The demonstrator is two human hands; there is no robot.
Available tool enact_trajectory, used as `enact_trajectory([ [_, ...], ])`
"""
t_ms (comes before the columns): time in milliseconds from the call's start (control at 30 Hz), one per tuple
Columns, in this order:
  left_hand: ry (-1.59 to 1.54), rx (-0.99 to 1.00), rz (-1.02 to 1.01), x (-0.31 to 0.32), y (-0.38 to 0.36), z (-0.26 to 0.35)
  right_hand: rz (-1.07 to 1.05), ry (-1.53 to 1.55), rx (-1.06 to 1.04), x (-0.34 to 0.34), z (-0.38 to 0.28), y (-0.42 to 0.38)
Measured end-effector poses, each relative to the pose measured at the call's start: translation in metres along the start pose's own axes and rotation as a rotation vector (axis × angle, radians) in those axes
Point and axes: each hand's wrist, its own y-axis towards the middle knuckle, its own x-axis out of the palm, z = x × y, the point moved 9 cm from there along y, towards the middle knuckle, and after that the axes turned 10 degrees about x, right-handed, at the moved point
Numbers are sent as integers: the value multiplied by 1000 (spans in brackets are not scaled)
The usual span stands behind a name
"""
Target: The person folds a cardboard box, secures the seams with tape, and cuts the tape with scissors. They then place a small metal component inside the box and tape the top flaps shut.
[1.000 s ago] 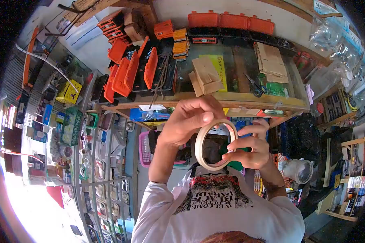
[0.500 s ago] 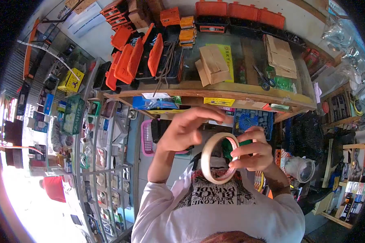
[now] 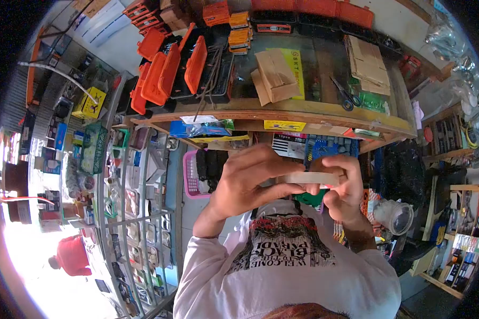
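A roll of cream masking tape (image 3: 315,178) is held level in front of my chest, its narrow side towards me. My left hand (image 3: 246,179) pinches its left end, thumb below and fingers above. On the other end, my right hand (image 3: 348,187) has its fingers curled around the roll, some reaching into the ring. Below the hands is the printed white shirt (image 3: 287,242). Beyond them stands a glass-topped wooden counter (image 3: 239,114).
Open orange-lidded boxes (image 3: 162,74) sit on the counter's left. Folded cardboard (image 3: 275,77), scissors (image 3: 347,98) and a cardboard stack (image 3: 367,64) lie farther right. A pink basket (image 3: 190,173) stands below. A person in red (image 3: 72,255) is outside at left.
The tape roll has turned from facing sideways to lying flat, edge-on to me. My left hand has come down and closed on its left end; my right hand still holds it.
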Motion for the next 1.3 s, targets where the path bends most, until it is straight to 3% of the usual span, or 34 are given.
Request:
enact_trajectory([
  [100,-89,11,11,7,4,2,-167,-558,-369,10,-26,8],
  [200,-130,4,-50,10,10,2,18,-466,-299,0,-22,9],
  [267,-118,-18,-73,14,9,1,26,-471,-297,-2,-22,10],
  [467,-108,-15,-137,18,6,-2,-38,-615,-238,-2,-26,20],
  [700,-215,-55,-166,20,5,-3,-153,-707,-338,6,-32,24],
  [1100,-242,-47,-222,25,1,-15,-238,-662,-318,7,-28,34],
  [1200,-205,-123,-284,30,-11,-25,-246,-673,-291,3,-25,36],
  [1300,-299,-144,-38,24,-6,-25,-200,-683,-291,-5,-23,36],
])
